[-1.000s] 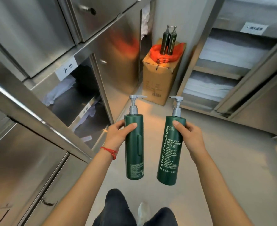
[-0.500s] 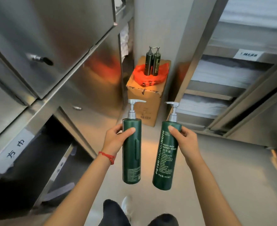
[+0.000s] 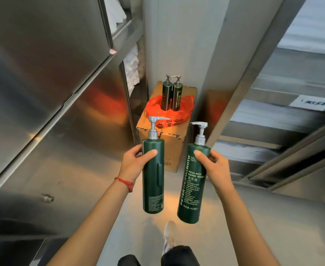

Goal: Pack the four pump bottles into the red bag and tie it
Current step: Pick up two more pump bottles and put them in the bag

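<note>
My left hand (image 3: 134, 163) grips a tall green pump bottle (image 3: 153, 181) near its shoulder, held upright. A second green pump bottle (image 3: 192, 189), labelled hand wash and tilted slightly, is held by my right hand (image 3: 216, 168). Ahead, two more dark green pump bottles (image 3: 171, 96) stand side by side on a crumpled red bag (image 3: 156, 110). The bag lies on top of a cardboard box (image 3: 174, 150) on the floor.
Steel cabinets (image 3: 48, 77) line the left side, with white linen (image 3: 132, 70) on open shelves. Steel shelving (image 3: 284, 120) with folded white towels runs along the right. A grey floor aisle (image 3: 253, 217) leads to the box; my leg and shoe (image 3: 169, 237) show below.
The view has moved forward along the aisle; the box with the two bottles is nearer. Both hands still hold their bottles in the same grip.
</note>
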### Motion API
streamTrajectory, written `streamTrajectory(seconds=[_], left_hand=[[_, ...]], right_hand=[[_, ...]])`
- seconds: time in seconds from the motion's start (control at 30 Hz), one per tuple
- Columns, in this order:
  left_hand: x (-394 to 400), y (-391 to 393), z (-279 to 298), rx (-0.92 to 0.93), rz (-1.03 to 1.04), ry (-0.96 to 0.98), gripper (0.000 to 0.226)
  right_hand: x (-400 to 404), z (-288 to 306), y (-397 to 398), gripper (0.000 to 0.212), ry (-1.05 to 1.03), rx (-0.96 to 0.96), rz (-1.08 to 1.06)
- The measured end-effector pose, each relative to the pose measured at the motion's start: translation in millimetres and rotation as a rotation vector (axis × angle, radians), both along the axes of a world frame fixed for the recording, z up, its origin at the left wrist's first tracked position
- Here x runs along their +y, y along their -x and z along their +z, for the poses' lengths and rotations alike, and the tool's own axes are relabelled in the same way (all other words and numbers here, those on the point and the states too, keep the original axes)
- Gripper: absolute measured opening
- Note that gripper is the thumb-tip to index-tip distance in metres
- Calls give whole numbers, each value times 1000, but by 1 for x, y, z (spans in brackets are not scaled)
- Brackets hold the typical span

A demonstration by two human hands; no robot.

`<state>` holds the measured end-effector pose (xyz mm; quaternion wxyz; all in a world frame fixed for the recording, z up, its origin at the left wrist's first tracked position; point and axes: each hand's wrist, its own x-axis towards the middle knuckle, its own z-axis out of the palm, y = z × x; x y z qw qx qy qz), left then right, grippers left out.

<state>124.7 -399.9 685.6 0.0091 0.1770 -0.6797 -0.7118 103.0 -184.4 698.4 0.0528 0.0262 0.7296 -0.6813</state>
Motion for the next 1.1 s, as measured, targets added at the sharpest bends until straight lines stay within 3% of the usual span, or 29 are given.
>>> streamTrajectory(seconds=[0.37,0.63,1.1], left_hand=[[-12,156,-9,95,103,35,34],[-42,286,-35,87,-4,33,31],[-72,433,-79,20,-150,87,60]], right_hand=[[-3,-4,164,10,-6,16,-51],[-35,-28,275,21,-91,41,-124],[-81,-73,405,55,-182,-18,-195]])
